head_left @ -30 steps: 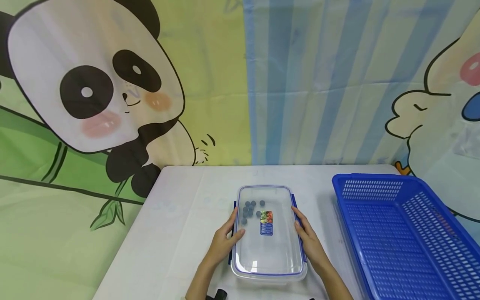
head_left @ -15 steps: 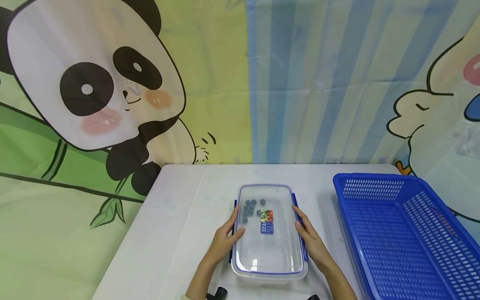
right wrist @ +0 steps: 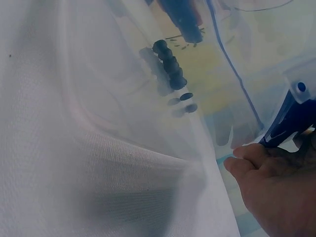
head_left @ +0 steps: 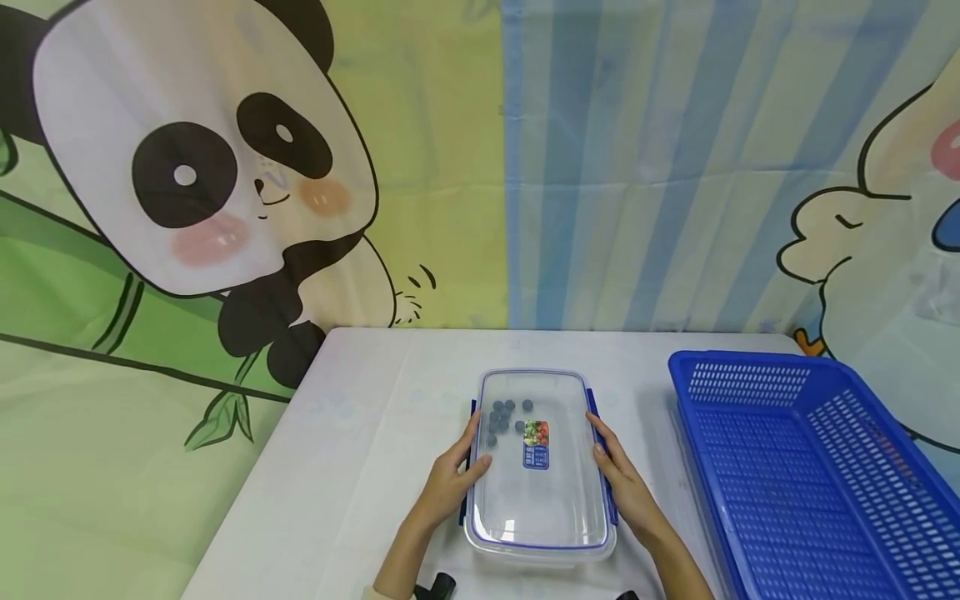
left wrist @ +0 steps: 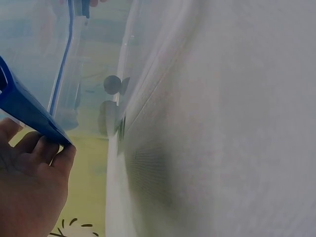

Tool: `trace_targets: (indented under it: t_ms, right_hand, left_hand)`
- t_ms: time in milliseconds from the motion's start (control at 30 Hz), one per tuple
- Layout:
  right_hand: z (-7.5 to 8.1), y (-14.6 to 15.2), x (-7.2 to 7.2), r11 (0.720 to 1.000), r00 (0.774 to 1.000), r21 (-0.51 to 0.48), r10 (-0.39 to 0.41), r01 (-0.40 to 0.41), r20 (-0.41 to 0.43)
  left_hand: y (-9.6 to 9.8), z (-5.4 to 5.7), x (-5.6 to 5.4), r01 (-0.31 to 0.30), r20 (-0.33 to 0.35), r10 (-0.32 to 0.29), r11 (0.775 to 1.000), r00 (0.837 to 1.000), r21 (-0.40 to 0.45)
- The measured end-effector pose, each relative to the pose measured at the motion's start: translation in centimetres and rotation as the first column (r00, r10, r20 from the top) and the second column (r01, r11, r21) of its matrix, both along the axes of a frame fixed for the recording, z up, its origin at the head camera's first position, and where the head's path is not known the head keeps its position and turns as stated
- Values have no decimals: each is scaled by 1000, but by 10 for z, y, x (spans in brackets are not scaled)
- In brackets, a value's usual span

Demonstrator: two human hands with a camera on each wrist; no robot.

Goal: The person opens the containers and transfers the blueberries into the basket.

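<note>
A clear plastic food container (head_left: 540, 508) with a blue-sealed lid lies lengthwise on the table. Through the lid several blueberries (head_left: 503, 425) show, mostly at the far left inside. My left hand (head_left: 448, 485) grips the left side, thumb over the lid's edge; in the left wrist view its fingertips are at a blue side latch (left wrist: 34, 111), which angles outward. On the opposite side my right hand (head_left: 628, 487) holds the container, fingers along its edge. A blue latch (right wrist: 289, 118) slants beside those fingers in the right wrist view. A fruit-picture label (head_left: 536, 446) is on the lid.
To the right stands a large blue plastic basket (head_left: 787, 492) with perforated walls. The white table (head_left: 375, 433) ends at a cartoon-printed curtain (head_left: 435, 167) behind. Small black pieces (head_left: 442, 587) show near each wrist at the bottom edge.
</note>
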State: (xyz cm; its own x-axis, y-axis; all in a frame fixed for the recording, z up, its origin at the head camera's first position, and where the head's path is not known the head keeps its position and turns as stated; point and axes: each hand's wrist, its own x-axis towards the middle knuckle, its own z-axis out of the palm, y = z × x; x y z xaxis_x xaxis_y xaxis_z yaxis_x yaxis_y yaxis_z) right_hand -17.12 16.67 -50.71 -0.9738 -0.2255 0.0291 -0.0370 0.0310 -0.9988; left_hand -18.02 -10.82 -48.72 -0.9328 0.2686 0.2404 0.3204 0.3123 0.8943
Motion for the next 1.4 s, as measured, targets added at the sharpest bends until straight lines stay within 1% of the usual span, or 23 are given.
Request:
trace_targets:
  t_ms: [333,433,567,733,800,900,933,967,1133,1167,1200,1267,1400]
  right_hand:
    - [-7,6,1,1000,999,3,-4,4,-37]
    - [-8,6,2,1000,999,24,-3,4,-38]
    - [-9,6,1,998,999,53,-25,27,-40]
    - [-11,6,-1,994,995,95,-42,51,-91]
    - [-12,7,-2,989,991,132,-51,68,-127]
    - [-11,8,-3,972,980,207,-74,113,-185]
    - [-10,9,-3,964,974,232,-80,129,-211]
    - [-9,9,-3,954,968,261,-88,150,-233]
    - [-8,11,-4,914,935,345,-89,214,-344]
    - [-8,11,-4,907,929,357,-87,223,-361]
    - [-9,11,-5,901,923,368,-84,232,-376]
    - [-10,11,-5,884,910,395,-77,252,-408]
    - [-12,11,-6,862,897,425,-71,276,-437]
  left_hand:
    - [0,-1,0,9,12,-9,1000,1000,1]
    - [0,0,1,8,3,-8,1000,1000,4]
    - [1,0,2,6,-1,-6,1000,1000,0]
    - [1,-2,2,-8,4,8,1000,1000,-3]
    - [-1,-14,-3,-15,-2,15,1000,1000,-3]
    - [-3,-29,-10,-24,-11,24,1000,1000,-9]
    - [-3,-33,-11,-26,-29,25,999,999,-26]
    - [-3,-33,-12,-28,-32,27,999,999,-23]
    - [1,-6,1,-24,-30,24,1000,999,-11]
    - [2,-2,4,-24,-12,24,1000,1000,11]
    - [2,-3,4,-24,-12,25,1000,1000,13]
    - [2,-7,3,-31,-12,31,1000,999,6]
    - [-1,-27,-6,-36,-15,35,999,999,-21]
